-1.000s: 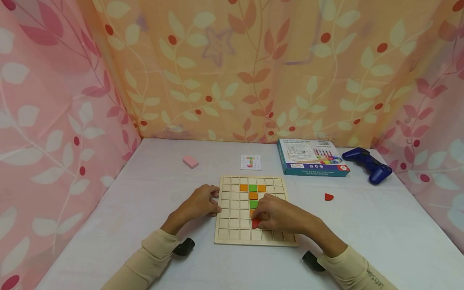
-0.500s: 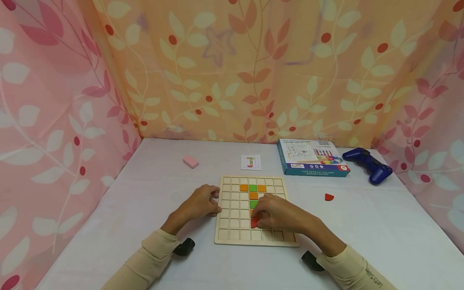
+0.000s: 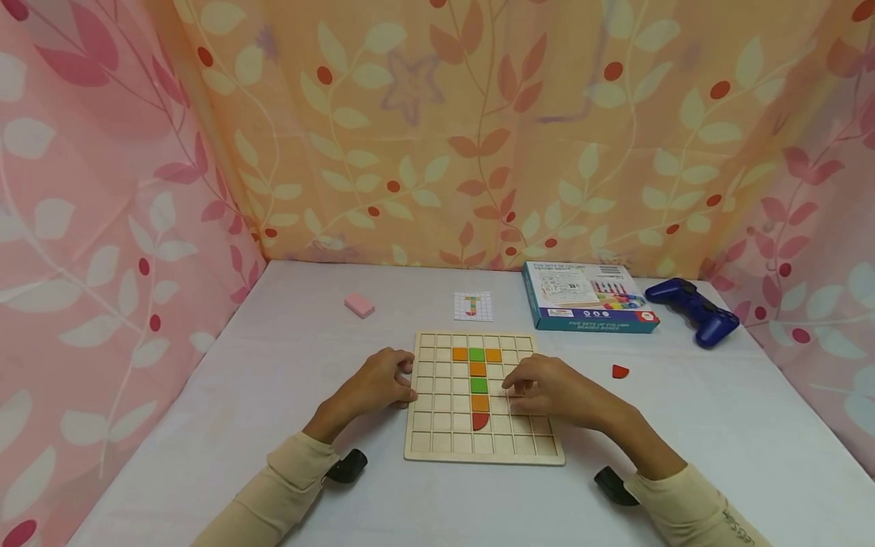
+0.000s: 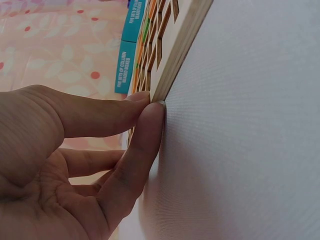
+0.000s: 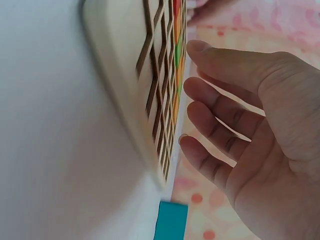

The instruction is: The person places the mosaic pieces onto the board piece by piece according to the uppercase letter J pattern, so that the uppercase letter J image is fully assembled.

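Note:
A wooden grid board (image 3: pixel 451 448) lies flat on the table. Several orange and green square tiles (image 3: pixel 479 385) sit in its cells, forming a short row with a column below it. A red quarter-round tile (image 3: pixel 481 421) lies in the cell at the column's near end. My left hand (image 3: pixel 378 380) pinches the board's left edge; the left wrist view shows the thumb (image 4: pixel 107 117) against that edge and a bent finger beside it. Over the board's right half, my right hand (image 3: pixel 557 391) hovers with relaxed fingers. Nothing is between them in the right wrist view.
Behind the board lies a small pattern card (image 3: pixel 473 306), with a pink block (image 3: pixel 358 305) to its left. A boxed set (image 3: pixel 591 298) and a blue game controller (image 3: pixel 693 311) lie back right. Another red rounded piece (image 3: pixel 620 371) rests right of the board.
My right hand has let go of the red quarter-round tile and moved up and to the right. The tile stays in its cell, now fully visible. My left hand has not moved.

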The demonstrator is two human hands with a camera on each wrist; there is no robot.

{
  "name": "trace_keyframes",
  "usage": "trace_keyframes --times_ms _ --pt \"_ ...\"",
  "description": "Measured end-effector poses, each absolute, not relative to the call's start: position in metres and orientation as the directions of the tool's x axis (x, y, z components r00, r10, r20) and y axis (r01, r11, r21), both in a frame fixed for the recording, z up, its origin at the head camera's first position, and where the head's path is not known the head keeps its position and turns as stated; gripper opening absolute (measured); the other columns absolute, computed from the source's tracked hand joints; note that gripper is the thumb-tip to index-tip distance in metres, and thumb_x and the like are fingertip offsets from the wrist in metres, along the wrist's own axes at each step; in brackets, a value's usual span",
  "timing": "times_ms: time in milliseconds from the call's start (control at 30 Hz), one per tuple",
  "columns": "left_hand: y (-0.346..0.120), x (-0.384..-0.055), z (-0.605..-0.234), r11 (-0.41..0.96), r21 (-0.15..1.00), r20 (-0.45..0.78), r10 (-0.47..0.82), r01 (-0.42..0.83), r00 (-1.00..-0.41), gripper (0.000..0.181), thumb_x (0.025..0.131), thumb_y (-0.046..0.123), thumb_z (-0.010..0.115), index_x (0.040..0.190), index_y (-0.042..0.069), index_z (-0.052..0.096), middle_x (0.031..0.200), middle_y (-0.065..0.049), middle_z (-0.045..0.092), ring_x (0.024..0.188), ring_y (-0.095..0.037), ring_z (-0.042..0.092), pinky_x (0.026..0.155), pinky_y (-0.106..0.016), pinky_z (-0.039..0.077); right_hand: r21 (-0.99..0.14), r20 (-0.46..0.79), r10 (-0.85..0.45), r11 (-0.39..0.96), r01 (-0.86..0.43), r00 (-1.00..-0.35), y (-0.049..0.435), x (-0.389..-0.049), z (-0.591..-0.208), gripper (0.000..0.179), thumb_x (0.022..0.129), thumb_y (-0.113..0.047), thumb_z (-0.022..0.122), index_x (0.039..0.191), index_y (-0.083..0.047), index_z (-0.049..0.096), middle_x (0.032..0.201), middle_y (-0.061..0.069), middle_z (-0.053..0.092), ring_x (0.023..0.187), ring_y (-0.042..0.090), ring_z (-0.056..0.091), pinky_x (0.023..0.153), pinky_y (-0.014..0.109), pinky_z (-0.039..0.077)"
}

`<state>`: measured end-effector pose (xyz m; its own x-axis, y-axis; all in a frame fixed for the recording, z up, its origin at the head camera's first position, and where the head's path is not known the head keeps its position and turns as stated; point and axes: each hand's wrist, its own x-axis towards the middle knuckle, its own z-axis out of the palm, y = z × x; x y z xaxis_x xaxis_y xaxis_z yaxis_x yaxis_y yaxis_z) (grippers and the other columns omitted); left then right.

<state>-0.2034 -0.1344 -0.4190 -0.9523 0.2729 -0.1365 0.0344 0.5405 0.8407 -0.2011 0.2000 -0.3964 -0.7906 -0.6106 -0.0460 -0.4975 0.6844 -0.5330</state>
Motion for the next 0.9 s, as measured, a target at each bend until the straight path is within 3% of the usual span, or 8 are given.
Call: trace_keyframes --times_ms 167,433,700,800,900 --pt "-0.135 -0.202 -0.419 0.530 0.848 -0.146 0.270 0.020 -0.952 0.057 0.082 -0.011 0.084 0.134 -0.011 0.060 0.114 -0.015 0.056 0.084 -0.014 0.070 0.067 -0.028 0.063 -0.550 -0.062 -0.519 0.731 -0.405 -0.853 0.221 -0.203 -0.395 0.029 0.092 -0.028 0.084 0.118 -0.015 0.079 0.094 -0.010 0.066 0.095 0.016 0.058 0.082 0.027 0.055" --pt "-0.135 -0.202 -0.419 0.526 0.850 -0.143 0.273 0.023 -0.951 0.052 0.082 -0.011 0.084 0.128 -0.010 0.061 0.113 -0.016 0.056 0.085 -0.015 0.070 0.067 -0.028 0.063 -0.485 0.036 -0.487 0.755 -0.442 -0.872 0.264 -0.208 -0.396 0.029 0.092 -0.023 0.084 0.117 -0.011 0.078 0.094 -0.010 0.066 0.090 0.012 0.058 0.077 0.025 0.053" --pt "-0.134 -0.203 -0.420 0.531 0.847 -0.145 0.275 0.024 -0.950 0.052 0.083 -0.010 0.084 0.130 -0.010 0.061 0.114 -0.016 0.056 0.085 -0.015 0.070 0.067 -0.028 0.064 -0.454 -0.013 -0.379 0.827 -0.332 -0.926 0.304 -0.210 -0.398 0.034 0.091 -0.026 0.084 0.121 -0.010 0.077 0.097 -0.005 0.067 0.091 0.016 0.058 0.076 0.025 0.055" --pt "-0.134 -0.203 -0.419 0.530 0.848 -0.143 0.277 0.027 -0.950 0.053 0.083 -0.010 0.084 0.130 -0.010 0.061 0.113 -0.016 0.056 0.086 -0.015 0.070 0.067 -0.029 0.064 -0.444 -0.041 -0.330 0.851 -0.279 -0.943 0.318 -0.212 -0.400 0.037 0.092 -0.026 0.084 0.123 -0.009 0.077 0.099 -0.001 0.067 0.093 0.019 0.058 0.080 0.031 0.057" --pt "-0.134 -0.203 -0.419 0.529 0.848 -0.143 0.274 0.025 -0.951 0.053 0.083 -0.011 0.084 0.131 -0.010 0.061 0.112 -0.016 0.056 0.085 -0.015 0.070 0.067 -0.029 0.064 -0.439 -0.064 -0.290 0.867 -0.234 -0.955 0.331 -0.213 -0.401 0.039 0.091 -0.027 0.083 0.125 -0.007 0.076 0.104 0.004 0.068 0.098 0.025 0.059 0.087 0.046 0.062"
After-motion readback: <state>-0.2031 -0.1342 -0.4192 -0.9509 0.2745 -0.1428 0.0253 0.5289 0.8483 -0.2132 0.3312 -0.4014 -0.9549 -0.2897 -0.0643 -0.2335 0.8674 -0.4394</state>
